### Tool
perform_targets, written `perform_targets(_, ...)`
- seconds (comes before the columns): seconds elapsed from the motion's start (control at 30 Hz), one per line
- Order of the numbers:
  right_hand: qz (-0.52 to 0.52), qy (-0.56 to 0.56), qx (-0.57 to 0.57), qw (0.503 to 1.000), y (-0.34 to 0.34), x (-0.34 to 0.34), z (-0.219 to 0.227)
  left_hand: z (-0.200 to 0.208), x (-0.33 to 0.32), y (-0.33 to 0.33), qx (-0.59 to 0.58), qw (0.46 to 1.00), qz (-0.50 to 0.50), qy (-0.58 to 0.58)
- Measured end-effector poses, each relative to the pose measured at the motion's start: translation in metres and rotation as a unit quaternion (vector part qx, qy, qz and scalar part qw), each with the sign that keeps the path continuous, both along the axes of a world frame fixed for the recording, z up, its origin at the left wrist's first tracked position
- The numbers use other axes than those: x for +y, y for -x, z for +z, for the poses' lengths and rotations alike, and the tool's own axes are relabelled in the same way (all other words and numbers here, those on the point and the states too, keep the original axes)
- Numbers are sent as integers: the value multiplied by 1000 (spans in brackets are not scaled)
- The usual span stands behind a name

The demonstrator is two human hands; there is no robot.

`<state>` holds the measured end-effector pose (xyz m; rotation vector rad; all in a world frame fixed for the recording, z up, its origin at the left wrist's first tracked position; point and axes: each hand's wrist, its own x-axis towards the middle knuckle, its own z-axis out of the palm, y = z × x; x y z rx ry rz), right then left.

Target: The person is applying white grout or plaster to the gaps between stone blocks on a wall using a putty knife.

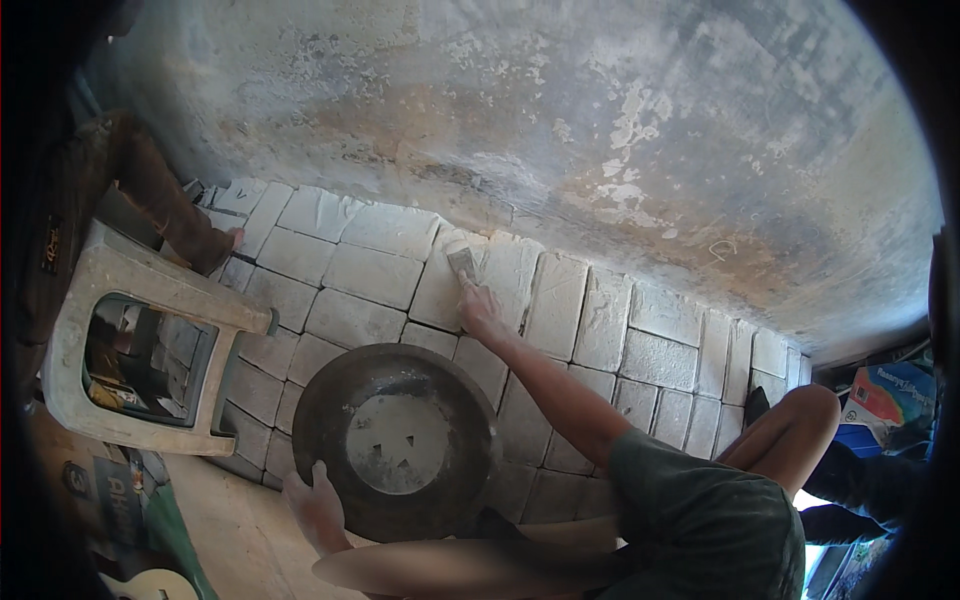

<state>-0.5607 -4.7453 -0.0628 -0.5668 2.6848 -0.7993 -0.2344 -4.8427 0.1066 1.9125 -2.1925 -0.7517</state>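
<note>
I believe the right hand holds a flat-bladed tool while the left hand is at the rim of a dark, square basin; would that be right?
Not quite: in the head view the dark basin is round, not square. The left hand is at its rim, and the right hand holds the tool.

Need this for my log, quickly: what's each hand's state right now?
Left hand: closed, holding the dark basin by its rim.
Right hand: closed, holding a flat scraper.

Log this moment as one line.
Left hand: at rim of dark basin | Right hand: holding scraper at pale blocks near wall | Nearby: stool, left
</note>
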Motion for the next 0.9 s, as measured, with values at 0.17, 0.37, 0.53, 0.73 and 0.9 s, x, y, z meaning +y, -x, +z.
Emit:
perform_targets(0.17, 26, -3, 23, 999, 12, -7, 4, 3, 2, -2, 10, 1000, -16, 1)
perform_targets(0.37, 39, 46, 78, 995, 1, 8, 7, 1, 5, -3, -14, 1000, -21, 4)
perform_targets(0.53, 122, 106, 108, 981, -38, 24, 44, 0, -12, -14, -6, 999, -41, -1)
perform_targets(0.73, 305, 74, 110, 943, -89, 80, 155, 19, -29, 25, 4, 998, -70, -1)
perform_targets(0.9, 478, -87, 119, 866, -119, 93, 171, 15, -35, 32, 28, 994, -87, 61)
